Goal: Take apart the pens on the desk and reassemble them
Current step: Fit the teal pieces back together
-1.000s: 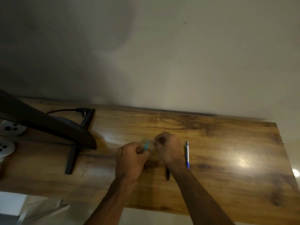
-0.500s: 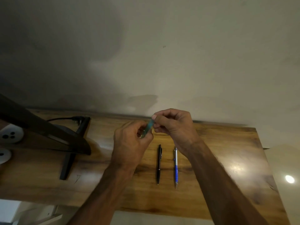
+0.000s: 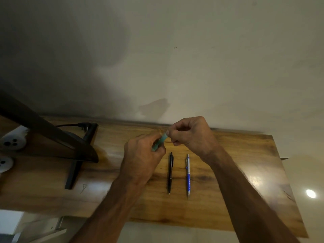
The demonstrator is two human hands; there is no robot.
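Note:
Above the wooden desk (image 3: pixel 236 172) both my hands hold a translucent teal pen (image 3: pixel 160 142). My left hand (image 3: pixel 142 158) grips its lower end with curled fingers, which hide most of the barrel. My right hand (image 3: pixel 191 135) pinches the upper end between thumb and fingertips. Below the hands, a black pen (image 3: pixel 170 172) and a blue-and-silver pen (image 3: pixel 188 175) lie side by side on the desk, tips pointing toward me.
A dark monitor (image 3: pixel 43 135) on a black stand (image 3: pixel 73 171) fills the desk's left part, with a black cable plug (image 3: pixel 82 125) behind it. White sockets (image 3: pixel 12 142) sit at the far left. The wall rises directly behind the desk.
Both hands rose from the desk surface with the teal pen, uncovering the black pen beside the blue one. In the last half second the hands hardly moved.

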